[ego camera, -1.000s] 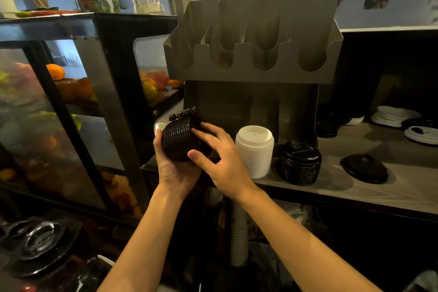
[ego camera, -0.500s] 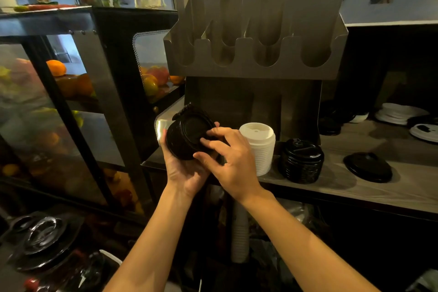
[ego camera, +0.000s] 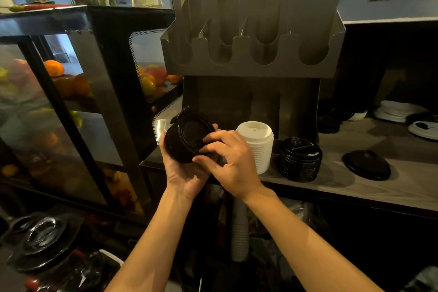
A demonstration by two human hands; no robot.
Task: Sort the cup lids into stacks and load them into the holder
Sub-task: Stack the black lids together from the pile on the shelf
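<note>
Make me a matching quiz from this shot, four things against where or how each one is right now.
1 white lid stack
2 lone black lid
3 holder
4 left hand

A lying flat on the counter
B holding a black lid stack
C standing upright on the counter
D slots empty

Pairs: 1-C, 2-A, 3-D, 4-B

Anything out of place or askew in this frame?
Mostly tidy. The black lid stack held by the left hand and right hand has an uneven edge jutting at its upper left, as if a lid sits crooked. One single black lid lies alone on the counter, outside any stack.
</note>
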